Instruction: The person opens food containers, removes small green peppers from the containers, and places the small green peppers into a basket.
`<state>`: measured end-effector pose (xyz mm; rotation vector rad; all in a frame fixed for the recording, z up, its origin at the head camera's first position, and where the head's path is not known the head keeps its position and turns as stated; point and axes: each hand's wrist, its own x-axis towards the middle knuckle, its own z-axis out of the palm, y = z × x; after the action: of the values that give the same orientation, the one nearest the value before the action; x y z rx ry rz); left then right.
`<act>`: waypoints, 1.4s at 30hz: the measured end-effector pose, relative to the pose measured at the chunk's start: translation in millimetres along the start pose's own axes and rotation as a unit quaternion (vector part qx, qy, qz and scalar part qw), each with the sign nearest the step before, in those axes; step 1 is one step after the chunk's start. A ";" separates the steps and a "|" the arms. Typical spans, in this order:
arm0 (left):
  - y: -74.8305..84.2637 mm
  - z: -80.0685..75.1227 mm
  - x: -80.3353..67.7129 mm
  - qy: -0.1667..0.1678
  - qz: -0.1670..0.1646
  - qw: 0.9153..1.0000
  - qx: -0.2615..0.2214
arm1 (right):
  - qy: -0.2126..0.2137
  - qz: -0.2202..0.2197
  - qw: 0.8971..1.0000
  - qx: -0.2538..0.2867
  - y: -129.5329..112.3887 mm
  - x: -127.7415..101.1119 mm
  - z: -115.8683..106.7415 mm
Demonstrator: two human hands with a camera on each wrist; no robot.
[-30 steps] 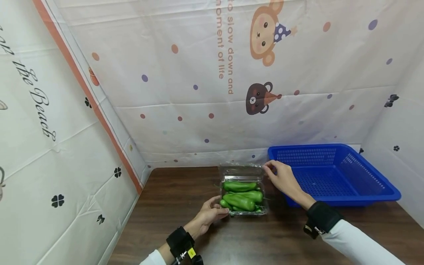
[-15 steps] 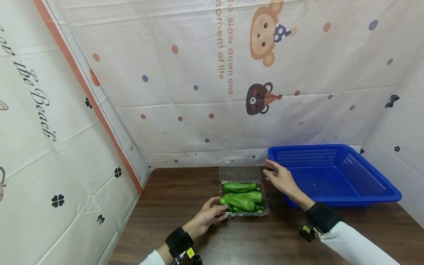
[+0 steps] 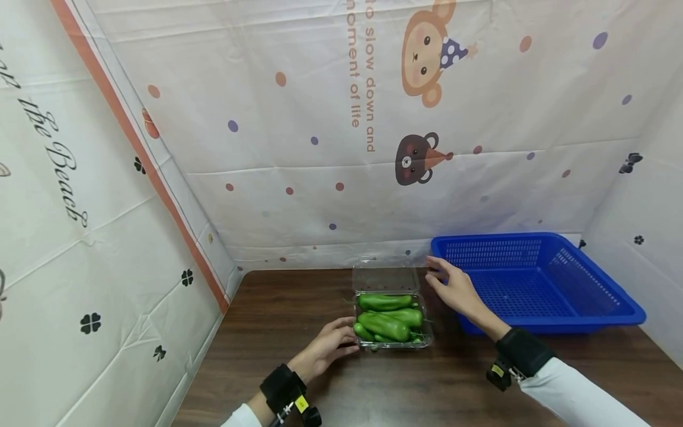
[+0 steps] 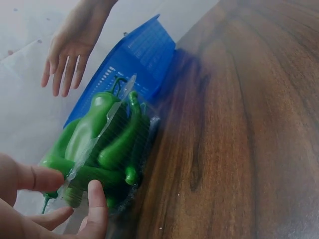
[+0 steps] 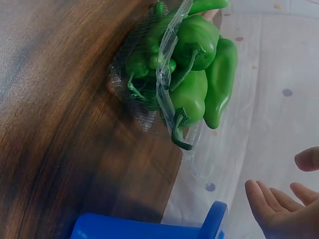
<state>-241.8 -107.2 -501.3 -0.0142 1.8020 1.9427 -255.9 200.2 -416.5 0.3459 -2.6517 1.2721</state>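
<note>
A clear plastic clamshell container (image 3: 401, 346) sits on the table with its transparent lid (image 3: 385, 279) folded back toward the wall. Several long green peppers (image 3: 385, 325) fill it, their tops rising above the rim in the left wrist view. My left hand (image 3: 324, 349) is at the container's left side, fingers relaxed and spread, fingertips right by the edge. To the right of the lid, near the basket's left corner, my right hand (image 3: 453, 290) hovers with loosely extended fingers and nothing in them. In the right wrist view, curled stems (image 5: 183, 137) hang over the rim.
A blue perforated plastic basket (image 3: 603, 324) stands at the back right of the brown wooden table (image 3: 277, 317), close to the right hand. White printed cloth (image 3: 299, 148) hangs behind and along both sides.
My right hand has let go of the lid, which has dropped further back, and its fingers have opened. My left hand has drawn slightly left, away from the container's front corner.
</note>
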 end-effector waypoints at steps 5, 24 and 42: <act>0.5 -3.8 4.7 0.006 0.008 1.000 -0.005 | 0.002 -0.014 1.000 -0.004 -2.6 1.7 1.7; -8.2 -14.5 9.6 -0.029 0.006 0.999 0.019 | 0.002 -0.111 0.992 -0.064 -11.0 10.9 34.2; -6.0 -8.6 14.3 -0.040 0.002 0.999 -0.022 | -0.061 -0.105 0.983 -0.136 -3.4 11.1 103.2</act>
<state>-255.0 -110.4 -512.7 0.0525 1.7080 1.9571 -271.8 115.8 -474.8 0.6569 -2.7528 0.8394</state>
